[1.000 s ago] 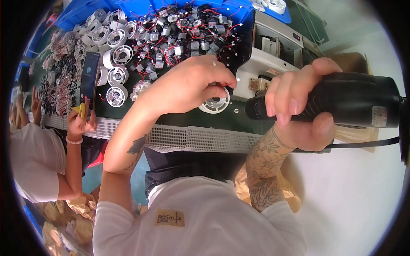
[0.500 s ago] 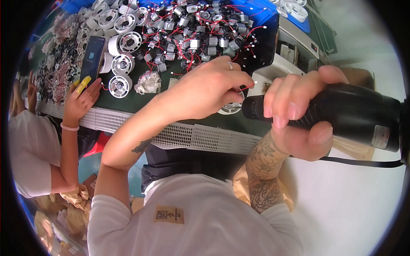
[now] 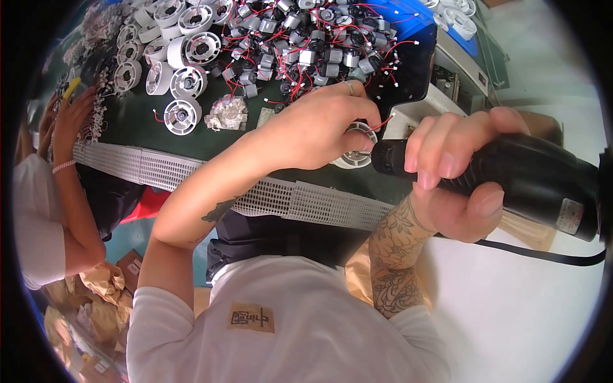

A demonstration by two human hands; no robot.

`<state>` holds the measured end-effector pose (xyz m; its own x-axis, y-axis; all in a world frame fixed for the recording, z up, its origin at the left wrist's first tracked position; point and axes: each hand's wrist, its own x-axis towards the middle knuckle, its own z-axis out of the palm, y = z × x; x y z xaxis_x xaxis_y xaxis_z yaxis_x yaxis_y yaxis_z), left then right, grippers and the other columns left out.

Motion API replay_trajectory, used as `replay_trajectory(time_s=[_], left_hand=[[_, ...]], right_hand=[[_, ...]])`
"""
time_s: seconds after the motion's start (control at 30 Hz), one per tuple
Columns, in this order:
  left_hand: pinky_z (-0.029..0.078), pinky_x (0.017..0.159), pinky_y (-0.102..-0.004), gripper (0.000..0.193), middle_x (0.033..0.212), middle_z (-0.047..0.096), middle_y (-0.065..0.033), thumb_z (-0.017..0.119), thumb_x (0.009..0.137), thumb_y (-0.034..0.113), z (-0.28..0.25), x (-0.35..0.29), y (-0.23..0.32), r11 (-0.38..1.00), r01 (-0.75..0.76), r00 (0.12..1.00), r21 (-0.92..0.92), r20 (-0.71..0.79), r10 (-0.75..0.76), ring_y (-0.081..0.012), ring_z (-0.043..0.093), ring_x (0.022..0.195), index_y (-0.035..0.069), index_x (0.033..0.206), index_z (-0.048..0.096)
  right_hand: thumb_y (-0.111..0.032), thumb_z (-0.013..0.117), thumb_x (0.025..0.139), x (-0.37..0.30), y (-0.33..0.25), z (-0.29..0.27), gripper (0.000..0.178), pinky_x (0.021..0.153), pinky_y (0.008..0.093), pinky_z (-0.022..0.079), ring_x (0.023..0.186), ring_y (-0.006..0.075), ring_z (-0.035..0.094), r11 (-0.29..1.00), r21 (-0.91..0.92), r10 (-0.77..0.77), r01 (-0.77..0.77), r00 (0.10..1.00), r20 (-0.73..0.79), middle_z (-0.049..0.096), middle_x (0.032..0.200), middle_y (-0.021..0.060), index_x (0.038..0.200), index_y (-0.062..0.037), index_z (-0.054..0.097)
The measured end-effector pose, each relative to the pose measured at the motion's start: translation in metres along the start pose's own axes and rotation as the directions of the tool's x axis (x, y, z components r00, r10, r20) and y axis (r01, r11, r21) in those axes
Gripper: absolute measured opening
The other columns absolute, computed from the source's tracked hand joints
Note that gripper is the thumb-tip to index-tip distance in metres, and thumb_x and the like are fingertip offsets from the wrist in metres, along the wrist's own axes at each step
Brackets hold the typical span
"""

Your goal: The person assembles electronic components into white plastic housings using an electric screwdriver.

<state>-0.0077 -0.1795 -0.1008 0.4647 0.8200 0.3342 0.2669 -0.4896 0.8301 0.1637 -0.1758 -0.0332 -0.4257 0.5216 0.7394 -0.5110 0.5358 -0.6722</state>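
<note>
My left hand (image 3: 322, 124), with a ring on one finger, is closed on a white round motor housing (image 3: 352, 160) at the table's near edge. A red wire sticks up beside its fingers, and the hand hides part of the housing. My right hand (image 3: 454, 167) grips a black electric screwdriver (image 3: 536, 182), held nearly level. Its nose points left at the housing; the bit's tip is hard to make out. Left of my left hand lie a crumpled clear bag of small parts (image 3: 228, 113) and another white housing (image 3: 182, 115).
Grey motors (image 3: 306, 57) with red wires are heaped at the back beside a blue bin (image 3: 399, 16). White housings (image 3: 191, 48) stand stacked at back left. A co-worker's hand (image 3: 71, 121) is at a pile of wires on the left. A pale machine (image 3: 460, 57) stands right.
The co-worker's hand has moved left, off the phone to the wires; the phone is out of sight. The view has shifted slightly. My hands keep their grips, and more of the housing shows.
</note>
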Motion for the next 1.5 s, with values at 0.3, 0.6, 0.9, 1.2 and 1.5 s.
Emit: replay_trajectory(time_s=[0.3,0.6,0.9,1.2,1.5], left_hand=[[0.047,0.074,-0.0382,0.027,0.093,0.057,-0.0121,0.071,0.072,0.0,0.002,-0.002,0.0,1.0,0.01,1.0,-0.027,-0.007,-0.01,-0.0314,0.058,0.089,0.003,0.098,0.064],[0.047,0.075,-0.0387,0.027,0.094,0.057,-0.0129,0.071,0.071,0.002,-0.001,-0.006,-0.005,1.0,-0.004,0.999,0.008,-0.036,0.005,-0.0322,0.058,0.09,0.004,0.097,0.064],[0.046,0.082,-0.0403,0.024,0.099,0.055,-0.0126,0.072,0.073,0.01,0.005,-0.005,0.004,1.0,0.001,1.0,-0.015,-0.019,-0.001,-0.033,0.056,0.098,0.007,0.096,0.064],[0.049,0.073,-0.0342,0.01,0.09,0.061,-0.004,0.074,0.075,0.015,-0.001,-0.023,0.007,0.971,-0.235,0.923,0.054,-0.302,0.24,-0.0233,0.058,0.086,0.011,0.083,0.07],[0.052,0.07,-0.0327,0.03,0.083,0.07,-0.0111,0.072,0.08,0.031,-0.204,-0.024,-0.029,0.741,0.601,0.454,0.3,-0.891,-0.007,-0.0228,0.068,0.076,0.007,0.096,0.072]], right_hand=[[-0.037,0.054,0.092,0.002,-0.003,0.009,0.058,0.049,0.0293,0.04,0.054,0.014,0.047,1.0,0.023,-0.013,0.014,0.998,-0.058,0.05,0.079,0.0058,0.129,0.0028,0.034],[-0.032,0.057,0.091,0.007,0.006,0.007,0.052,0.049,0.0294,0.04,0.053,0.014,0.047,0.997,0.072,0.031,-0.035,0.998,0.055,0.05,0.076,0.0056,0.126,-0.0003,0.037],[-0.025,0.067,0.085,-0.005,-0.005,0.027,0.055,0.048,0.0299,0.045,0.052,0.0157,0.051,0.998,-0.011,0.06,-0.063,0.978,-0.202,0.052,0.072,0.0072,0.123,0.0007,0.035],[-0.028,0.068,0.084,-0.006,-0.027,0.009,0.059,0.046,0.0237,0.042,0.05,0.0118,0.05,0.975,0.161,-0.082,0.151,0.924,-0.375,0.05,0.069,0.0031,0.123,0.0038,0.038],[-0.029,0.071,0.081,-0.028,-0.022,-0.011,0.058,0.044,0.0286,0.041,0.049,0.015,0.05,0.957,0.283,0.173,-0.068,0.915,-0.365,0.052,0.067,0.0037,0.12,-0.0001,0.038]])
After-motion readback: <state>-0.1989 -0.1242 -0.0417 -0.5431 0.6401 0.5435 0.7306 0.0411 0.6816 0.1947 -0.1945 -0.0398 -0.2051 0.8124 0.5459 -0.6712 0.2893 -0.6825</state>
